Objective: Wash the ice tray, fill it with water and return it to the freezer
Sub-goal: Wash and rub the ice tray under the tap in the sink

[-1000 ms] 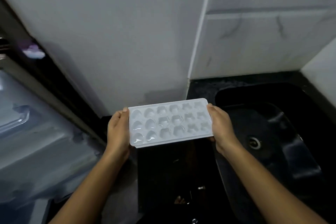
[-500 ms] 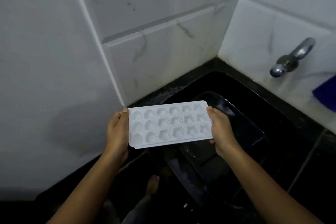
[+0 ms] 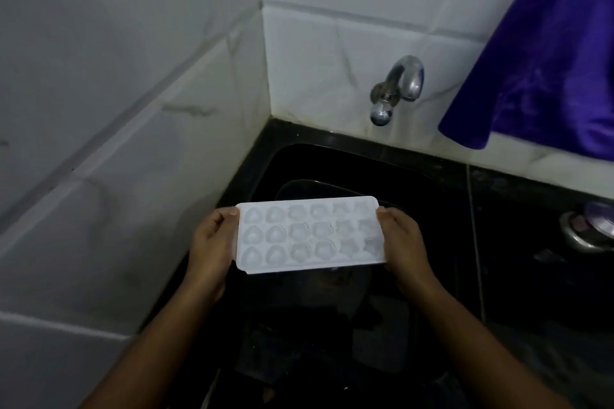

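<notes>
Ice tray [image 3: 310, 234] is hovering over open sink [image 3: 415, 183], my left grip [image 3: 211, 242] and right grip [image 3: 403, 242] holding its short edges.

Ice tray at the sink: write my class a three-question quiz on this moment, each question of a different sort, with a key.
1. True or false: the left hand and the right hand each grip a short end of the ice tray, held above the black sink.
2. Where is the tap fixed? A) on the tiled wall behind the sink; B) on the sink floor; C) on the ice tray.
3. Fill the gap: the tray's moulds lie in ___ long rows.
Key: 1 true; 2 A; 3 three.
</notes>
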Demonstrator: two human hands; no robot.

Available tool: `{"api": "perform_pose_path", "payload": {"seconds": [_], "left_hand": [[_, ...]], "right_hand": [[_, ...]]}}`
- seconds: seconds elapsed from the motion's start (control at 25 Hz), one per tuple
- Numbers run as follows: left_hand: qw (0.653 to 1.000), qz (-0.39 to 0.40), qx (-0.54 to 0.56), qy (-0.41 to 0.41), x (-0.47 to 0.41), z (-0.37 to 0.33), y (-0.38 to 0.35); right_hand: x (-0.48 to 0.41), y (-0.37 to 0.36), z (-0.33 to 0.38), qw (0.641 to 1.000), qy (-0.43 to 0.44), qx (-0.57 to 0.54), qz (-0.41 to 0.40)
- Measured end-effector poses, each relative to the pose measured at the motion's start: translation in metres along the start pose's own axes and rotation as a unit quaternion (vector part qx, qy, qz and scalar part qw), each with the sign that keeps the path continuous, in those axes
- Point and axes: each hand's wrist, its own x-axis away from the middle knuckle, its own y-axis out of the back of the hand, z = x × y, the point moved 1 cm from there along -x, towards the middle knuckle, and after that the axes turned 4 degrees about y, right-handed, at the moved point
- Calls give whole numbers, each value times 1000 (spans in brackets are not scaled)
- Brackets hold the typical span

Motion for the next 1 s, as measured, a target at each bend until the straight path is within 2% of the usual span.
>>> {"api": "perform_pose_path", "payload": {"seconds": [0.12,0.2,0.4,0.6,0.76,1.0], "left_hand": [[999,39,-17,-4,-25,2,-16],[998,55,-24,3,-40,4,-26],[990,111,-48,67,-68,-5,-43],[973,185,-90,102,-91,-15,-55],[970,203,-117,63,-100,-17,-62],[969,194,-150,-25,-103,-29,-69]], "right_hand": [[-2,17,-3,999,19,15,-49],[-4,28,-6,999,13,1,-52],[-12,52,-10,994,-71,-87,9],[-19,65,-15,992,-82,-95,27],[-32,64,-17,994,-73,-82,-7],[-46,61,-5,996,-50,-68,-12]]}}
